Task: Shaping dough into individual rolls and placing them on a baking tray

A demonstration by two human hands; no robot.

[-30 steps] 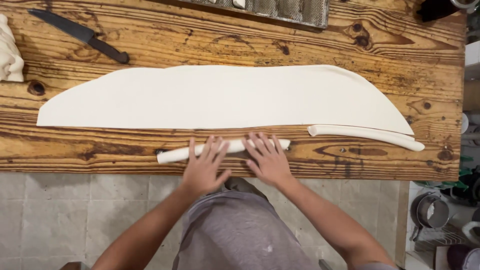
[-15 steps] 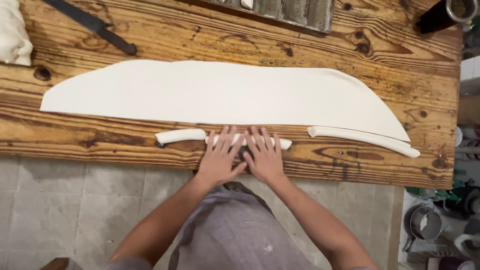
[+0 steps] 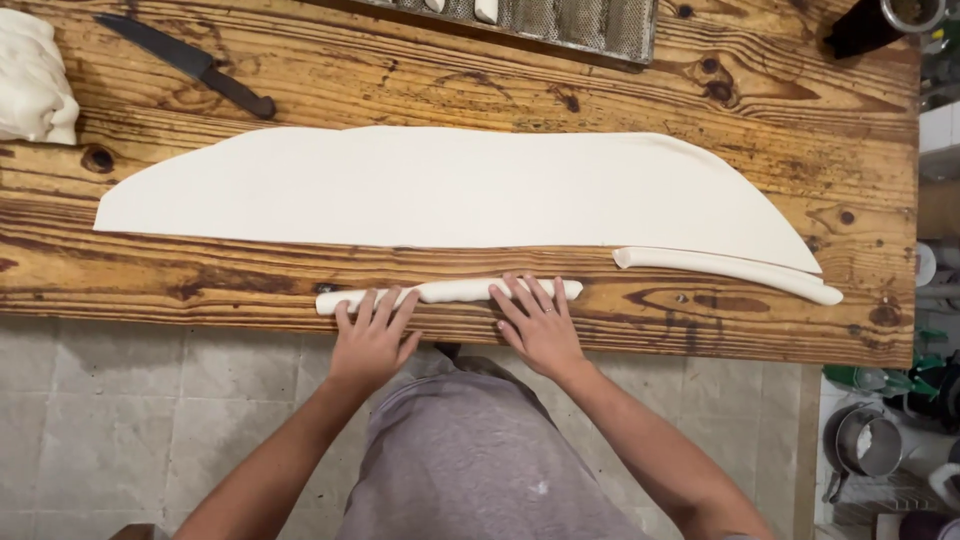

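A thin rope of white dough [image 3: 455, 291] lies along the near edge of the wooden table [image 3: 600, 90]. My left hand [image 3: 372, 338] rests flat with its fingertips on the rope's left part. My right hand [image 3: 540, 325] lies flat too, its spread fingers over the right part. Just beyond them a large flat sheet of rolled dough [image 3: 450, 190] stretches across the table. A second cut strip of dough [image 3: 730, 270] lies to the right along the sheet's near edge.
A dark-handled knife [image 3: 190, 65] lies at the far left. A lump of dough [image 3: 35, 85] sits at the left edge. A perforated metal baking tray [image 3: 560, 22] stands at the back. Metal pots [image 3: 865, 440] stand on the tiled floor at the right.
My hands were close together over the rope's middle and have moved apart along it and back toward the table's near edge. The rope looks longer and more even.
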